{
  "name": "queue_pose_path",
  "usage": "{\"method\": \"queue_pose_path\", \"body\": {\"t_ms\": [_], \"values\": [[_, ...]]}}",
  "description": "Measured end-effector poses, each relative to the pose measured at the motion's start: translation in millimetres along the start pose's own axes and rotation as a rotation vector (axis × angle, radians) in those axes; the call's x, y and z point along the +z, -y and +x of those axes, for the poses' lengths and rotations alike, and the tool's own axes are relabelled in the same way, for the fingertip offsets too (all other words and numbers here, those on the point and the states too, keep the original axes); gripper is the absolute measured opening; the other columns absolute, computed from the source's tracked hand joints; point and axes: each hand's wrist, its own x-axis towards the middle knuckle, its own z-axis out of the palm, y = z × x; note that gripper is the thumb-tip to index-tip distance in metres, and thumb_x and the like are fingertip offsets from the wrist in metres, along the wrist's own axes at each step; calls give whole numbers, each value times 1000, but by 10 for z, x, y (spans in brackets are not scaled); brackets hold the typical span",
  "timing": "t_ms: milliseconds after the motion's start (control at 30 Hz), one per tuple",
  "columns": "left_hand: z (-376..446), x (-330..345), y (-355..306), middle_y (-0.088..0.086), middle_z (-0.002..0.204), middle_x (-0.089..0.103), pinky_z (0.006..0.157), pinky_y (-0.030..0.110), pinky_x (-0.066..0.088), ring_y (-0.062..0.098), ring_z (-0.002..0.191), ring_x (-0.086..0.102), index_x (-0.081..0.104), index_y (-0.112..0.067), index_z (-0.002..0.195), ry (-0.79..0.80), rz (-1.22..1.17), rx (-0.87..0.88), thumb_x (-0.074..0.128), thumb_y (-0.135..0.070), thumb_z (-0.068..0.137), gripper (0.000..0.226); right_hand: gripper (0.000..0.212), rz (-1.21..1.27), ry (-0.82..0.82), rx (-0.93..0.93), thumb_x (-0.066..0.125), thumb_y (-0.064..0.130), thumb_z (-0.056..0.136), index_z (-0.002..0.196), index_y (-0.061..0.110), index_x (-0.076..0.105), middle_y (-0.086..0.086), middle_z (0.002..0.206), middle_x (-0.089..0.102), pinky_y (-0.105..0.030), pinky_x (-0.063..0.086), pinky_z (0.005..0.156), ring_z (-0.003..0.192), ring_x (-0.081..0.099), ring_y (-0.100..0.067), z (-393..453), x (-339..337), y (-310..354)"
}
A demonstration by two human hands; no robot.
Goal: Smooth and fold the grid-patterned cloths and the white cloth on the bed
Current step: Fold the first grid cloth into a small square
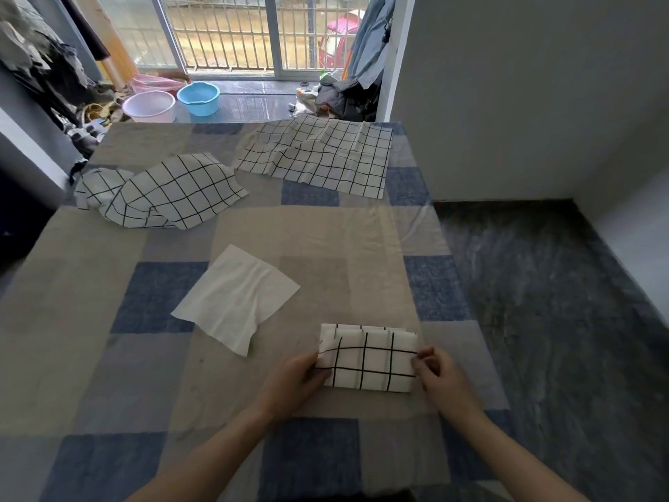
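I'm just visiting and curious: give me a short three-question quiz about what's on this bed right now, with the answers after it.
1. How many grid-patterned cloths lie on the bed?
2. True or false: the white cloth is already folded into a small packet.
3. Which cloth do the left hand and right hand hold? A) the folded grid cloth, B) the crumpled grid cloth, C) the spread grid cloth.

Key
1. Three.
2. False: it lies open and flat beside the folded one.
3. A: each hand has a grip on one end of it.
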Motion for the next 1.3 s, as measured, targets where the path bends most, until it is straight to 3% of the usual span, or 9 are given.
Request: {"method": "queue_pose_path", "body": {"t_ms": [100,200,400,533,600,700,800,900,1300], "values": [[88,-68,-74,-17,69,50,59,23,40,-3,64,47,46,-39,70,-22,71,25,64,-34,88,26,52,-9,80,81,75,39,79,119,29,43,0,91,70,-33,56,70,85,67,-15,131,21,27],[139,-103,-81,-15,67,45,57,18,31,-1,61,44,42,-38,75,-38,125,-17,66,-33,87,28,87,-120,149,75,80,30,75,141,30,24,0,76,62,-18,45,56,67,59,-11,207,59,25],[179,-98,-124,-10,74,56,61,16,36,5,66,52,47,-30,115,-65,88,-107,67,-26,85,36,81,-229,77,44,71,22,84,148,15,22,1,71,53,-24,43,61,65,51,-11,251,169,22],[209,90,-162,-5,98,47,69,21,41,14,81,49,45,-25,98,-275,325,191,63,-14,67,38,59,-349,-77,-6,57,19,93,144,14,27,-5,108,58,-28,44,76,91,56,-18,188,291,146],[237,198,-282,-7,105,44,75,22,42,13,90,44,44,-27,95,-204,387,313,64,-12,60,42,43,-411,-210,-139,48,17,94,135,13,38,-7,119,53,-30,43,83,102,51,-20,190,412,220],[280,345,-366,-1,136,47,94,32,48,18,122,45,50,-23,118,-76,443,340,55,-24,74,44,42,-534,-222,-381,36,29,92,131,16,40,-3,122,50,-36,47,89,105,47,-18,215,690,291],[311,422,-264,3,156,32,116,41,25,21,145,26,36,-17,145,31,441,278,39,-34,94,54,53,-619,-98,-487,33,33,96,147,20,25,-1,150,32,-35,26,113,137,29,-13,230,929,190],[303,415,-154,-3,161,18,115,41,15,17,149,12,31,-24,150,78,450,242,35,-33,100,51,58,-765,-58,-440,29,37,98,153,22,15,4,160,14,-37,9,116,147,11,-10,264,992,-13],[318,260,-69,6,163,2,115,47,2,23,149,-10,6,-36,154,105,612,115,24,-67,94,70,64,-884,-111,-172,26,44,96,153,16,14,-1,160,17,-39,4,116,146,11,-12,347,641,-313]]}}
